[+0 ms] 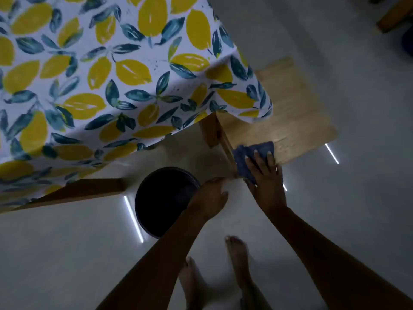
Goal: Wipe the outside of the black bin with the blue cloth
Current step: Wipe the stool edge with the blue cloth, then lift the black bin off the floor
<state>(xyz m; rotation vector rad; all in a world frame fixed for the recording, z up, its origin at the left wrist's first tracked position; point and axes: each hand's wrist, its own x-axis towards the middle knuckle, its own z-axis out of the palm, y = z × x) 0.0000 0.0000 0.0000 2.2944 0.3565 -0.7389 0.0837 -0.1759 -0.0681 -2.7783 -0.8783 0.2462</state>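
Note:
The black bin (156, 198) stands on the pale floor below the table, round and open-topped, seen from above. My left hand (209, 199) rests at its right rim, fingers curled over the edge. The blue cloth (245, 154) lies on the near corner of a wooden chair seat. My right hand (267, 182) lies on top of the cloth with its fingers spread across it. The cloth is apart from the bin, to its upper right.
A table with a lemon-print cloth (100, 74) fills the upper left, its wooden leg (85, 190) left of the bin. The wooden chair (290, 121) stands right of the table. My bare feet (237, 260) are on the floor below the bin.

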